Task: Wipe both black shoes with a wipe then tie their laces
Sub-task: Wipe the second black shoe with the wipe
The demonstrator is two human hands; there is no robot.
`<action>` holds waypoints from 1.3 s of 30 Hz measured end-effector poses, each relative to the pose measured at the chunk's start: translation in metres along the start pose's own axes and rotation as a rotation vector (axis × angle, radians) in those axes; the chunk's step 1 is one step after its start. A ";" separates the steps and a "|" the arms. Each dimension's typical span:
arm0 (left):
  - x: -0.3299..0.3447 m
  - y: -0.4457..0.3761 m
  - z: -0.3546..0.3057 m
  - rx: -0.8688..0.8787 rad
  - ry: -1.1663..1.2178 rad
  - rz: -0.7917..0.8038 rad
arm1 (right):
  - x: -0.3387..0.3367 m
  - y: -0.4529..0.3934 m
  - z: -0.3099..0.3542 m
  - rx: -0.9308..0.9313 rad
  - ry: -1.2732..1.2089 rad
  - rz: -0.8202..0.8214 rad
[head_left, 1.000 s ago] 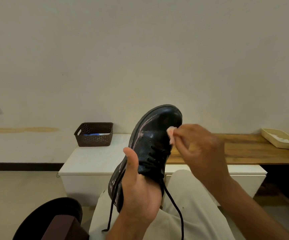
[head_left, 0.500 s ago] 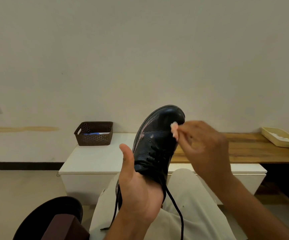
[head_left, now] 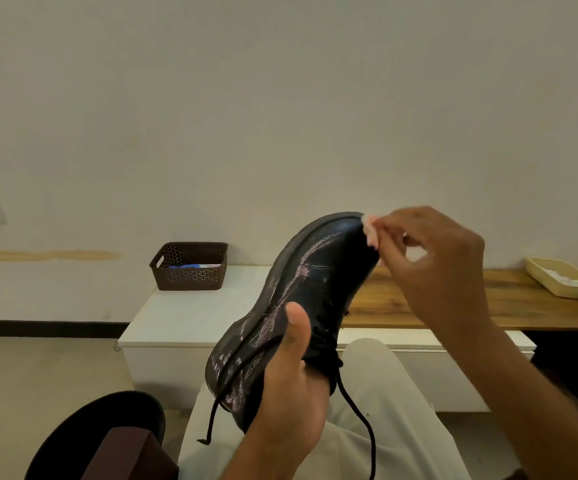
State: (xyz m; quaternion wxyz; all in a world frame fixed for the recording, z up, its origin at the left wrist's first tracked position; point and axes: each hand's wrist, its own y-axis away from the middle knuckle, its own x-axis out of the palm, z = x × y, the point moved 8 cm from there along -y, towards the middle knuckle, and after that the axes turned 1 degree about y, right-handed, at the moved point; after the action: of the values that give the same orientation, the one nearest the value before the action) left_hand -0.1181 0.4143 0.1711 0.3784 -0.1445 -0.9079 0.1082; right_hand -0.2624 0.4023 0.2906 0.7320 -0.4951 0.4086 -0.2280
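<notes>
laces (head_left: 356, 410) hang loose over the lap; the black shoe (head_left: 301, 299) is gripped round its heel by the left hand (head_left: 291, 386), likely stiff, light and best held there. a wipe (head_left: 369, 230), soft, is pinched at the toe by the right hand (head_left: 443, 268). beyond, a white bench (head_left: 194, 313) carries a brown basket (head_left: 188, 266).

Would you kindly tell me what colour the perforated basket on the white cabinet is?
Dark brown basket, clearest in the head view.
</notes>
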 end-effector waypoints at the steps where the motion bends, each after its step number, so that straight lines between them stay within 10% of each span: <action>1: -0.002 0.003 0.004 0.004 -0.070 0.005 | -0.001 -0.007 0.000 0.007 0.012 -0.018; 6: -0.012 0.004 -0.004 0.155 -0.714 -0.026 | 0.015 -0.010 0.033 -0.096 -0.033 0.119; 16: -0.010 0.007 -0.012 0.134 -1.081 -0.084 | 0.012 -0.018 0.013 -0.051 0.027 0.101; 21: -0.002 0.001 -0.009 0.148 -1.048 0.013 | 0.030 0.003 0.054 -0.228 -0.068 0.315; 39: 0.003 0.008 -0.008 0.135 -1.250 0.031 | 0.010 0.003 0.017 -0.111 0.037 0.209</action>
State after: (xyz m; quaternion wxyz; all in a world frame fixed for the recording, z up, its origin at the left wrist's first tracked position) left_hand -0.1125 0.4237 0.1762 -0.2172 -0.0426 -0.9465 0.2348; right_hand -0.2434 0.4051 0.2871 0.7156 -0.4854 0.4834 -0.1363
